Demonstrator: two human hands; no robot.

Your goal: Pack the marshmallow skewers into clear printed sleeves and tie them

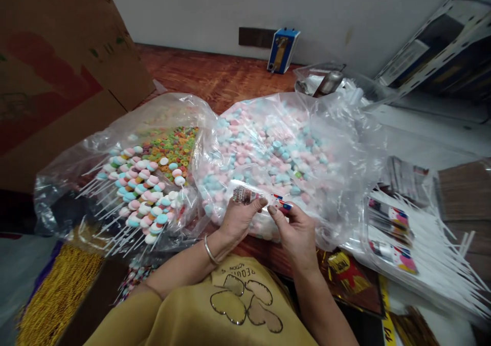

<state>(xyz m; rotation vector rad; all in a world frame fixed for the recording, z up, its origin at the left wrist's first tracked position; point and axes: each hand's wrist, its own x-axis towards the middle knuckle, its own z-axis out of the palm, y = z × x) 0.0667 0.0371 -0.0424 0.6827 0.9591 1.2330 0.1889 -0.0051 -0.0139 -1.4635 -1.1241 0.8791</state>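
A small printed plastic wrapper (242, 194) lies stretched between my two hands, just in front of a big clear bag of pink, white and blue marshmallows (264, 136). My left hand (240, 218) pinches its left part between thumb and fingers. At its right end, my right hand (297, 228) is closed with the thumb on top. Whether anything is inside the wrapper I cannot tell. Left of my hands, many marshmallow sticks (146, 192) lie heaped on a clear bag of colourful cereal rings (172, 144), their white ends pointing toward me.
White sticks (441, 249) fill a tray at the right, with printed wrappers (393, 256) on them. A blue device (284, 51) stands by the wall, near a metal scoop (330, 84) in clear plastic. A large cardboard box (57, 54) rises at the left.
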